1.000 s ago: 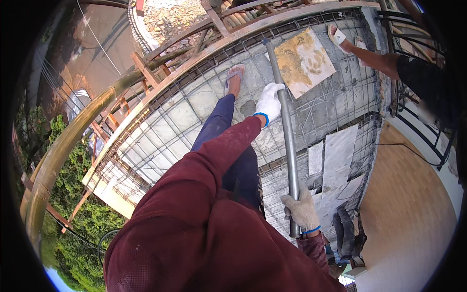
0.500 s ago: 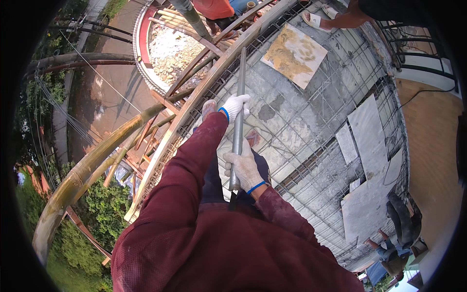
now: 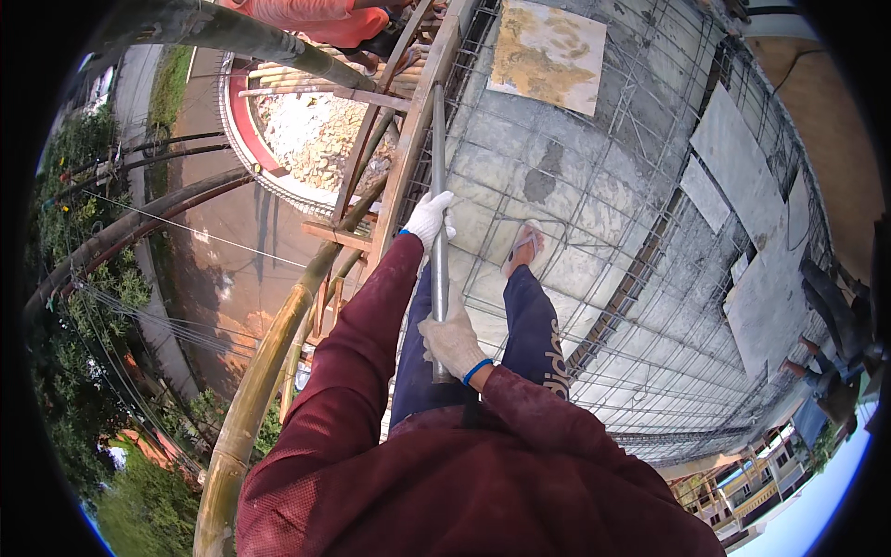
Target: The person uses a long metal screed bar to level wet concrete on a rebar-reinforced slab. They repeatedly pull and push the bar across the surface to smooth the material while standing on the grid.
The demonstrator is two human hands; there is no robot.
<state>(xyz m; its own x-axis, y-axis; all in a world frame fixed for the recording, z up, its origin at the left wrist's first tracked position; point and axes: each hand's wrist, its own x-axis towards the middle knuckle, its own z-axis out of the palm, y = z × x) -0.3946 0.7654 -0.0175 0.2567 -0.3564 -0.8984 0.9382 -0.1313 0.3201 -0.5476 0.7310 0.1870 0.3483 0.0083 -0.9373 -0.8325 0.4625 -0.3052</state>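
A long grey metal pipe [image 3: 440, 271] runs away from my body toward the wooden edge board [image 3: 419, 130]. My left hand [image 3: 428, 220], in a white knit glove with a blue cuff, grips it around the middle. Closer to my waist, my right hand [image 3: 455, 345] wraps the pipe near its lower end in a dirtier glove. The far end reaches close beside the board; whether they touch I cannot tell. Under the pipe lies a steel rebar grid [image 3: 580, 237] over pale formwork. My sandalled right foot [image 3: 525, 243] stands among the bars.
A sand-stained board [image 3: 548, 56] lies ahead on the grid, and grey sheets [image 3: 742, 167] lie to the right. Bamboo poles [image 3: 269, 371] and a drop to the ground border the left. A person in an orange shirt [image 3: 325, 20] is beyond the edge; another person [image 3: 840, 371] is far right.
My right foot has stepped out to the right, and my view has turned. Both hands still grip the pipe, which now stands closer to the edge board.
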